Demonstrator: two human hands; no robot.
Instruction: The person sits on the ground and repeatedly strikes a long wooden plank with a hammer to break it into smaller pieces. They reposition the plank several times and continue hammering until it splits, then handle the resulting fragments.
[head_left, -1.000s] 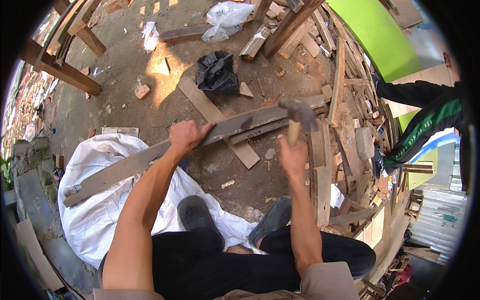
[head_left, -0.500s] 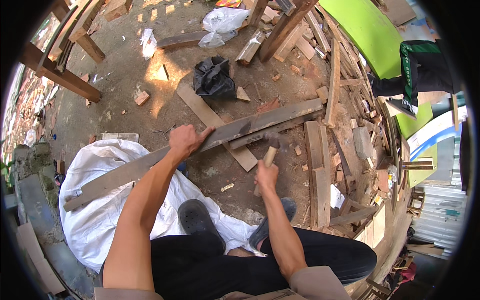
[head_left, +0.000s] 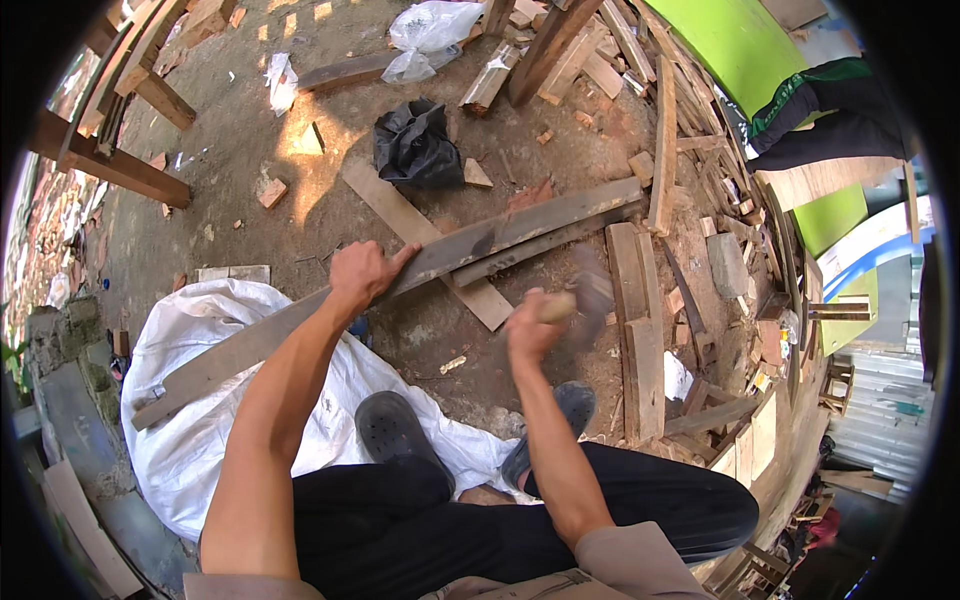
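4 o'clock: right hand, grip wrapped round wooden-handled hammer, blurred head pointing 2 o'clock; probably head-heavy, best held low | 9 o'clock: left hand, grip clasped over weathered board | board: just beyond centre, axis 8-to-2 o'clock, near end over white sack; likely stiff, rough, weighty; hold by edges

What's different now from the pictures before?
The right hand has brought the hammer left and closer to the body since the first picture, and its blurry head now points right. Another person's legs moved higher in the picture. Nothing was let go. The left hand stayed on the long plank, and the black bag stayed put.
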